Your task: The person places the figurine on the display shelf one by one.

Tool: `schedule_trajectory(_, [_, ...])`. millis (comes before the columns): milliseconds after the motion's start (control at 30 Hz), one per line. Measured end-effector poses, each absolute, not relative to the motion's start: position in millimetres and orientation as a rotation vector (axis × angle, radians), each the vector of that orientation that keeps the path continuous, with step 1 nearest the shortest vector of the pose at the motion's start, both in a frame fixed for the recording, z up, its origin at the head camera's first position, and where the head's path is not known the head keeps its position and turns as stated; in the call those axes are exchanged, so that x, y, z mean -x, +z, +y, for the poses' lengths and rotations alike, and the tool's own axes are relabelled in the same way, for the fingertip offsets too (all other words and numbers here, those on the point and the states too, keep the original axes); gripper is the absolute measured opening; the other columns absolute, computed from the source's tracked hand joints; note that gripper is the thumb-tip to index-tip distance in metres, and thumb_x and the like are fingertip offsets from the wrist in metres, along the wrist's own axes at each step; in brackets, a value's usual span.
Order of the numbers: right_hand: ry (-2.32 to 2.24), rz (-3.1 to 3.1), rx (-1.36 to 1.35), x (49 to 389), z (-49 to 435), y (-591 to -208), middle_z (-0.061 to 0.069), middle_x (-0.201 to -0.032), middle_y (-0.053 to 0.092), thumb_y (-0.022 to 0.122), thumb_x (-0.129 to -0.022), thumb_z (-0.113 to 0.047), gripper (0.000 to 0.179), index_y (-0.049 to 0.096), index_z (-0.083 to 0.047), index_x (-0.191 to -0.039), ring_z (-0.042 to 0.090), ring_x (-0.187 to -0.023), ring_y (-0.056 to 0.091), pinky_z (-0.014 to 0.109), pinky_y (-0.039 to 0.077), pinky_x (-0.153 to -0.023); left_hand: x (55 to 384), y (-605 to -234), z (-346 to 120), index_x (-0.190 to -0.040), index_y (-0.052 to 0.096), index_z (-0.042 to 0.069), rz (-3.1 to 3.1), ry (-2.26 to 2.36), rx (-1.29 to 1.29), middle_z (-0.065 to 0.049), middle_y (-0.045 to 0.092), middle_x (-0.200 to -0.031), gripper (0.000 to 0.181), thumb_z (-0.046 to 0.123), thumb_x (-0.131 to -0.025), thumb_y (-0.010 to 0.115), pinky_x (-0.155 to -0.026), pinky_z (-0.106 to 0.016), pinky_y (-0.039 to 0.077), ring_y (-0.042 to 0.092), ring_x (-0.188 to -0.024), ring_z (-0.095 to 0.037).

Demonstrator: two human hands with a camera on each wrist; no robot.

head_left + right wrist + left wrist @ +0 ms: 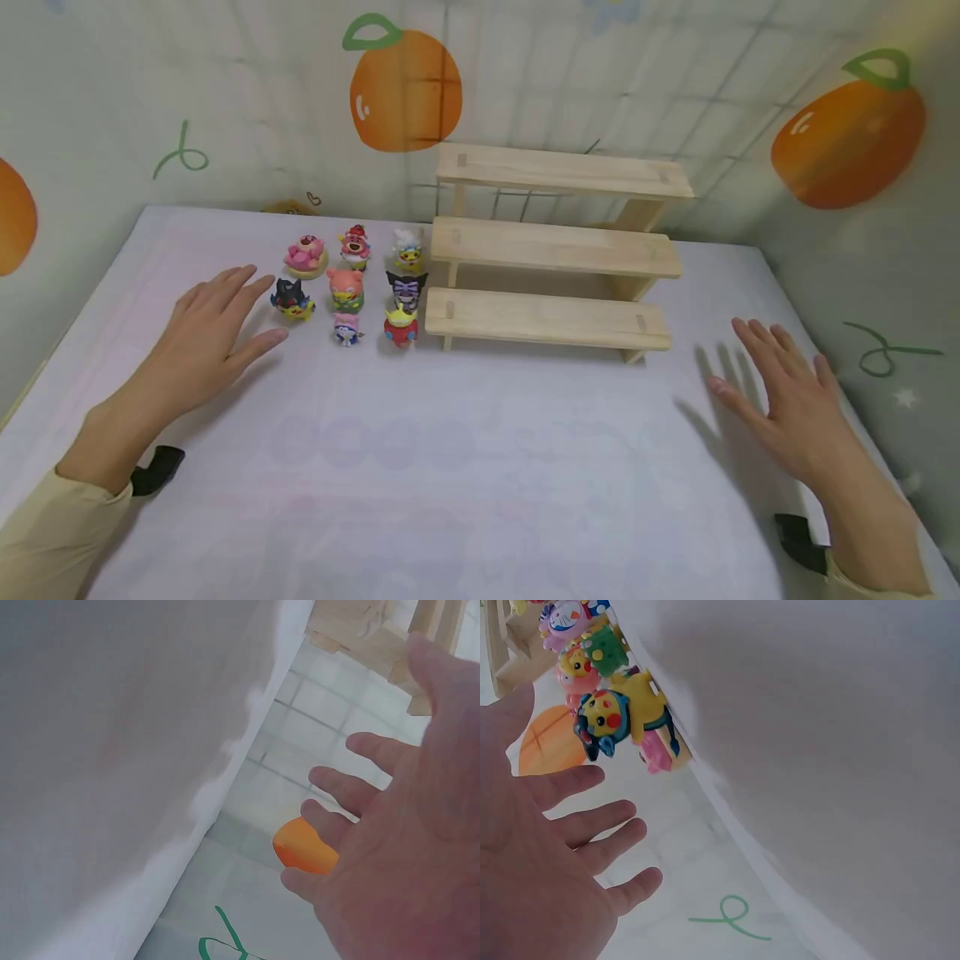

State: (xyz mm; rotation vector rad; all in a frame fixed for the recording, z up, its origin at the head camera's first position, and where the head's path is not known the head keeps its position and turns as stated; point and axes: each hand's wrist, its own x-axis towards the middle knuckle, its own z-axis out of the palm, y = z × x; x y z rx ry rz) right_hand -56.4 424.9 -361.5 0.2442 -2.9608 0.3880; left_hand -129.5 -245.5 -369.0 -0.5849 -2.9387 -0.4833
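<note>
My left hand (206,333) is held with fingers spread and nothing in it, just left of a cluster of small toy figures. Nearest to it is a yellow figure in a dark blue hood (292,300), which the left wrist view shows with red cheeks. Around that one stand a pink bear figure (304,254), a pink figure with a yellow snout (346,290), a purple and black figure (407,289) and a red and green figure (401,326), among several others. Off to the right, my right hand (795,400) hovers with straight fingers, holding nothing.
A three-step wooden display stand (551,319) stands right of the figures, near the back of the white-covered table (480,475). Behind it hangs a pale curtain with printed oranges (408,92), a wire grid showing through. Another curtain side lies beyond my right hand.
</note>
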Motion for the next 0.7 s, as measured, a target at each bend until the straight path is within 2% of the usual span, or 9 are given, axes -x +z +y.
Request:
schedule_trajectory(200, [0.408, -2.964, -0.260, 55, 422, -359, 0.027, -0.171, 0.023, 0.060, -0.107, -0.039, 0.079, 0.018, -0.016, -0.170, 0.045, -0.162, 0.009, 0.075, -0.010, -0.122, 137, -369, -236, -0.158, 0.040, -0.001, -2.949, -0.507, 0.592, -0.028, 0.036, -0.164, 0.079, 0.041, -0.100, 0.071, -0.120, -0.073, 0.021, 0.027, -0.153, -0.049])
schedule_trajectory(500, [0.510, -2.984, -0.286, 56, 416, -357, 0.027, -0.169, 0.028, 0.061, -0.107, -0.035, 0.076, 0.022, -0.016, -0.169, 0.045, -0.162, 0.012, 0.072, -0.007, -0.125, 148, -370, -228, -0.149, 0.051, -0.001, -2.851, -0.563, 0.640, -0.026, 0.056, -0.145, 0.069, 0.037, -0.097, 0.077, -0.108, -0.073, 0.037, 0.044, -0.140, -0.046])
schedule_trajectory(600, [0.549, -3.023, -0.261, 57, 412, -355, 0.030, -0.167, 0.029, 0.063, -0.106, -0.035, 0.076, 0.024, -0.016, -0.169, 0.052, -0.157, 0.018, 0.073, 0.000, -0.125, 149, -369, -225, -0.148, 0.052, -0.001, -2.874, -0.589, 0.640, -0.027, 0.059, -0.140, 0.066, 0.036, -0.098, 0.076, -0.109, -0.069, 0.039, 0.046, -0.137, -0.044])
schedule_trajectory(700, [0.594, -3.079, -0.212, 59, 405, -354, 0.033, -0.167, 0.029, 0.062, -0.106, -0.038, 0.075, 0.026, -0.017, -0.168, 0.061, -0.150, 0.027, 0.079, 0.017, -0.118, 150, -368, -223, -0.150, 0.050, -0.002, -2.935, -0.616, 0.624, -0.028, 0.059, -0.141, 0.065, 0.035, -0.101, 0.072, -0.112, -0.067, 0.040, 0.047, -0.136, -0.045])
